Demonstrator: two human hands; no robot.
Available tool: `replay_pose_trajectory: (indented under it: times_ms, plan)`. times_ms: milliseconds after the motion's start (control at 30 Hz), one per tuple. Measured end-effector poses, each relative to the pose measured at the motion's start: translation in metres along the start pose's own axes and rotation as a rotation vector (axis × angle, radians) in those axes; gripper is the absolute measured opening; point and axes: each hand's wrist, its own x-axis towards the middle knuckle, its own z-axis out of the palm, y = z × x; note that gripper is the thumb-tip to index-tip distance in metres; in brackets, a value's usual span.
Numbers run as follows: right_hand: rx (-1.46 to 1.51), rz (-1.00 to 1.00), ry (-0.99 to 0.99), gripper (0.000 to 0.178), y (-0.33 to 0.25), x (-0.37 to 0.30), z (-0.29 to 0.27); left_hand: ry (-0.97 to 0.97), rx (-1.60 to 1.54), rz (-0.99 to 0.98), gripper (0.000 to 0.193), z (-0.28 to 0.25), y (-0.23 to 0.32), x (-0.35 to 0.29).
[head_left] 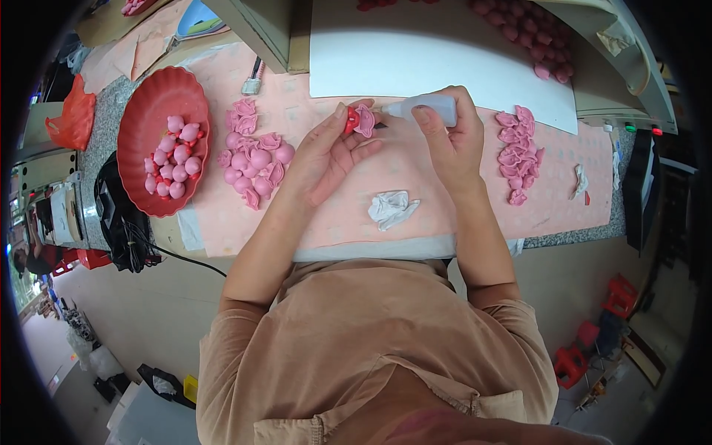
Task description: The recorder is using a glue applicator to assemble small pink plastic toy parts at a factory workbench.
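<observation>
Between the thumb and fingers of my left hand (pixel 324 154) is a small pink, frilled piece with a red part (pixel 363 120). My right hand (pixel 454 141) is wrapped around a translucent squeeze bottle (pixel 439 109), tilted sideways. Its narrow tip points left and sits close to the pink piece; I cannot tell whether they touch. Left of my left wrist lies a pile of pink round and frilled pieces (pixel 251 165). Beyond that, a red scalloped bowl (pixel 130 152) holds several pink balls with red parts (pixel 176 157). A crumpled white tissue (pixel 391 209) rests between my forearms.
More frilled pink pieces (pixel 517 154) lie right of my right hand. A small brush (pixel 253 79) is near the shelf's left post. Under the shelf, a white sheet (pixel 437 63) carries rows of pink pieces (pixel 528 37) at its far right. A black cable (pixel 182 256) hangs off the left edge.
</observation>
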Motion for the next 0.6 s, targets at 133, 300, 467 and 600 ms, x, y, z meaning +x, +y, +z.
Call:
replay_pose_trajectory:
  times_ms: [133,300,467,600]
  plan:
    - [-0.022,-0.002,-0.006,0.028,0.0012,-0.0002,-0.0011,-0.015,0.000,-0.003,0.044,-0.0001,-0.0002,0.0003]
    - [-0.068,-0.007,-0.017,0.028,0.0011,-0.0004,-0.0015,-0.013,0.002,-0.003,0.045,0.0003,-0.0003,-0.0001]
    - [-0.078,-0.002,-0.060,0.022,-0.0009,-0.0015,-0.0032,-0.003,0.009,-0.014,0.046,0.0008,-0.0004,-0.0006]
    - [-0.101,-0.028,-0.074,0.021,-0.0001,-0.0013,-0.0039,-0.021,0.015,-0.018,0.047,-0.0002,-0.0004,-0.0001]
